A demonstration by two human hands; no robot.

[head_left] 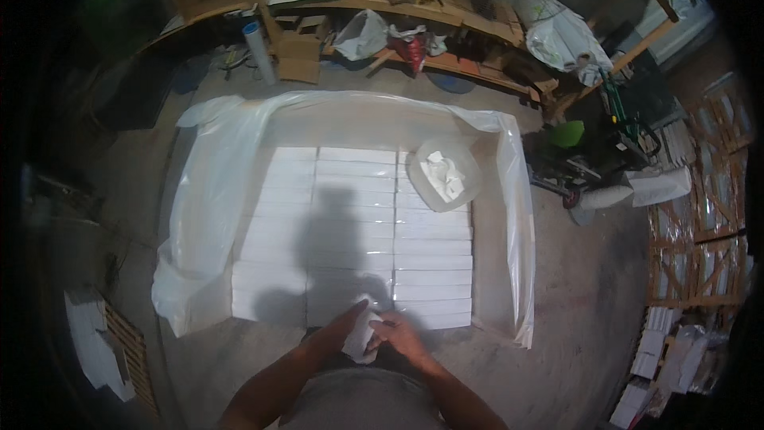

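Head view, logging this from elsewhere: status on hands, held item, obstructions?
Left hand and right hand on white piece. Piece held close to torso. Translucent tub sits on white packs, far right.

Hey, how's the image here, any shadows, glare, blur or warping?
In the head view, a person-shaped shadow darkens some white packs, folds of the plastic sheet gleam, the held white item lacks fine detail, the wooden shelf bows, and the corners go black.
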